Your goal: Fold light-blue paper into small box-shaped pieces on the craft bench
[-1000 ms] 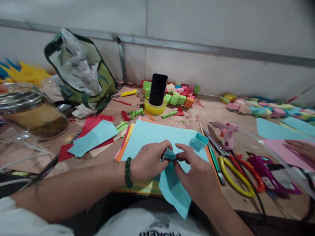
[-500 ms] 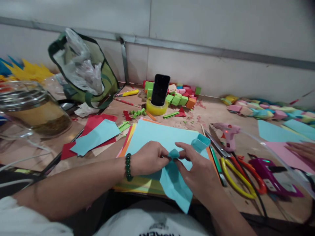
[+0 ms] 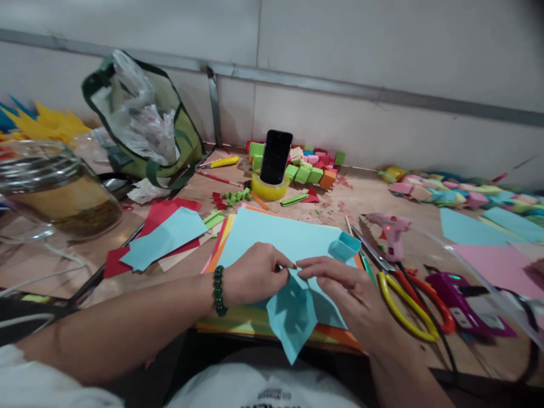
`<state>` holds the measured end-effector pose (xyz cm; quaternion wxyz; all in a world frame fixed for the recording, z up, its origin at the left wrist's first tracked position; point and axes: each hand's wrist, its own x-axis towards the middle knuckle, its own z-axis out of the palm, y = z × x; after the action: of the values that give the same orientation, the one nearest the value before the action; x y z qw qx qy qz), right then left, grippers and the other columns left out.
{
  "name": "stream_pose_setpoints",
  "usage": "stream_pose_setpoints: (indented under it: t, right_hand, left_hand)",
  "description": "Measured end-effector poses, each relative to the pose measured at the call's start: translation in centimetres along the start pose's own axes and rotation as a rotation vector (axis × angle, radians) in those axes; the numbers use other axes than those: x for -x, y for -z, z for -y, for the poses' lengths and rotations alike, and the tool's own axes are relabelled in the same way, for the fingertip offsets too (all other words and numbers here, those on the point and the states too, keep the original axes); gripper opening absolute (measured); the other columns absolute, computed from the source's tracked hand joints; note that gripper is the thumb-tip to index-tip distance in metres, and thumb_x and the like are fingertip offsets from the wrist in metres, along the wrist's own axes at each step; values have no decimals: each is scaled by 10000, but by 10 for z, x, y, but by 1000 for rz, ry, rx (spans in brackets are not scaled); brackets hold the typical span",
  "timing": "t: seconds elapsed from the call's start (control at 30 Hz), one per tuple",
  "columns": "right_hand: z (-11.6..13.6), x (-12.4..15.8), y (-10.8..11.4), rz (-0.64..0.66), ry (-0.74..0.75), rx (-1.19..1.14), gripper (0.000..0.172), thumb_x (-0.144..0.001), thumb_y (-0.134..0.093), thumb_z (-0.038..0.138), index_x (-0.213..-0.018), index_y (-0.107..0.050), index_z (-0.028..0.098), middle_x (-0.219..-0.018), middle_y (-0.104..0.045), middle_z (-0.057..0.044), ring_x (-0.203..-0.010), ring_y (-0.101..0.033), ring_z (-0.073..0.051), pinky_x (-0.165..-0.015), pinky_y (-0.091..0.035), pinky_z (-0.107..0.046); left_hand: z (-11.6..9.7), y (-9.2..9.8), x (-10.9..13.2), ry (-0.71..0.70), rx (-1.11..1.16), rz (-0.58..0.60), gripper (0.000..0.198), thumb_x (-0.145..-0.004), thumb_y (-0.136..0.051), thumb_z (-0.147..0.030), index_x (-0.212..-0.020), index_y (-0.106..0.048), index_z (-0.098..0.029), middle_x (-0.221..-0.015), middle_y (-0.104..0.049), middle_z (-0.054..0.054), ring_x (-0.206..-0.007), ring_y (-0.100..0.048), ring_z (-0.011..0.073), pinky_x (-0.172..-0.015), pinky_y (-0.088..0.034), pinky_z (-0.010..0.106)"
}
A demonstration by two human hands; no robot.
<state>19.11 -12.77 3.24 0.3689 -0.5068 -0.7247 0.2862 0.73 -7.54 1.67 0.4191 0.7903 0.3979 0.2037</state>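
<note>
A creased light blue paper piece (image 3: 293, 317) hangs over the near edge of a stack of coloured sheets (image 3: 272, 226). My left hand (image 3: 257, 276), below a green bead bracelet (image 3: 219, 290), pinches the paper's upper left edge between thumb and index finger. At the paper's upper right, my right hand (image 3: 346, 283) touches the top edge with its fingertips, fingers extended and slightly bent. A folded blue paper box (image 3: 345, 246) sits on the stack just beyond my right hand.
Scissors (image 3: 408, 306), a pink glue gun (image 3: 391, 232) and a purple device (image 3: 467, 306) lie at the right. A phone (image 3: 276, 157) stands in yellow tape (image 3: 270, 187) behind. Cut paper (image 3: 165, 238), a glass jar (image 3: 59, 192) and a green bag (image 3: 148, 124) are left. Another person's hand (image 3: 536, 272) shows far right.
The blue paper has swung left and opened out below my hands. My right fingers have straightened and lie flatter along its top edge. The other person's hand has moved right.
</note>
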Motion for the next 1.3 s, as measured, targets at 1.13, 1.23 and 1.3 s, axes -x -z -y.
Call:
stream_pose_setpoints:
  t: [1.13, 1.23, 1.3]
  right_hand:
    - [-14, -3, -20, -60, 176, 692, 145, -792, -518, 83, -738, -590, 197, -727, -625, -28, -727, -546, -187, -623, -379, -290]
    - [-13, -4, -20, -70, 164, 627, 159, -766, -509, 64, -765, -602, 193, -722, -614, -23, -716, -543, -180, -622, -376, -283]
    - [-13, -4, -19, -64, 159, 594, 165, -748, -507, 59, -754, -604, 191, -709, -596, -23, -712, -532, -180, -623, -369, -282]
  left_hand:
    - [-4, -8, 2, 8, 82, -15, 592, -671, -558, -169, -1262, -528, -142, -868, -696, 30, -699, -586, 141, -650, -454, 243]
    - [-3, -8, 3, 1, 102, -15, 795, -667, -578, -172, -1423, -331, -159, -914, -690, 29, -724, -589, 146, -657, -465, 254]
    - [-4, -9, 4, -25, 94, -11, 848, -675, -573, -173, -1461, -253, -173, -925, -683, 25, -732, -590, 148, -653, -466, 258]
